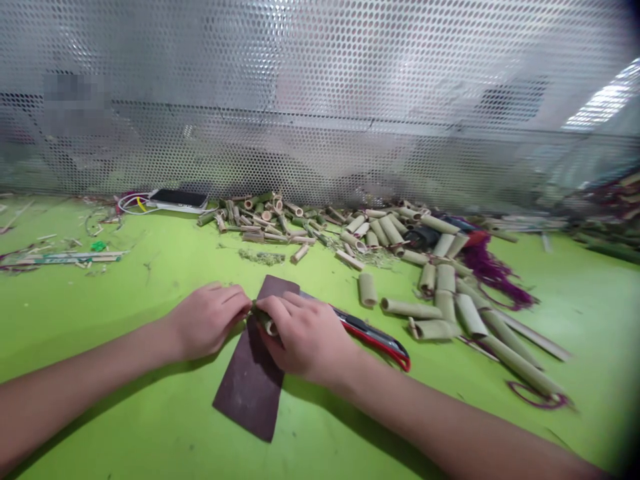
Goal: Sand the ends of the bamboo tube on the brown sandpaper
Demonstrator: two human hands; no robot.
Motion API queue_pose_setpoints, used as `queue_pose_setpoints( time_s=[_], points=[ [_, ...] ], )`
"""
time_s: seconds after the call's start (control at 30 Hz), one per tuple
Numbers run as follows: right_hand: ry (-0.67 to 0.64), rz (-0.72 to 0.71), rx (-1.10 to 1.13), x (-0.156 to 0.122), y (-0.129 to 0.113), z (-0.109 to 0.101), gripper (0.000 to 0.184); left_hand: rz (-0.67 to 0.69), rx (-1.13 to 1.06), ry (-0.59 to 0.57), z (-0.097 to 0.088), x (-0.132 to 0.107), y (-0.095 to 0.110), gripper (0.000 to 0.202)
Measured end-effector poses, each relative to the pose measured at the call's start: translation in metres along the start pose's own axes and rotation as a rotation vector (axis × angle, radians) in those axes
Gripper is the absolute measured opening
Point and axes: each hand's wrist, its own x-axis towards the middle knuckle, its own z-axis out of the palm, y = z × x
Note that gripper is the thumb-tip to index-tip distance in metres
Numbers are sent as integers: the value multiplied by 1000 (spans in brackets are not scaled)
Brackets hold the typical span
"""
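Observation:
My right hand (313,339) is closed around a short bamboo piece (271,327), whose hollow end shows between thumb and fingers. Close against it, the fingers of my left hand (207,321) are pinched together; a bit of green shows at their tips, but I cannot make out what they grip. Beneath both hands a dark brown strip of sandpaper (253,393) lies slantwise on the table. A utility knife (373,333) with a red and black handle rests just beyond my right hand, partly hidden by it.
Cut bamboo tubes (445,280) lie heaped across the back and right of the green table (165,420). Purple thread (493,267) is tangled among them. A phone with a cable (179,199) sits back left, near thin sticks (70,257). A perforated metal screen (320,100) stands behind.

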Motion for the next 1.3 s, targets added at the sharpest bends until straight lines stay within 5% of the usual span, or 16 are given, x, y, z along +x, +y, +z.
queue_pose_setpoints(
  time_s=[0.23, 0.4, 0.67, 0.83, 1.07, 1.3],
  points=[
    [-67, 187, -120, 8, 16, -6, 10, -5, -61, 17, 1, -5, -1, 25],
    [13, 268, -73, 8, 36, -10, 13, -185, -66, 100, 2, -10, -23, 25],
    [-18, 89, 16, 6, 23, -8, 11, -335, 103, 204, -1, -10, -61, 24],
    [-33, 61, 228, 2, 18, -7, 21, -271, 103, 218, -2, -8, -48, 31],
    [34, 219, 849, -1, 3, -6, 30, 106, 80, 358, -6, -4, -7, 30],
    [-32, 367, 1045, 0, 1, 0, 35, 49, -26, 402, -8, -5, -12, 17]
  ],
)
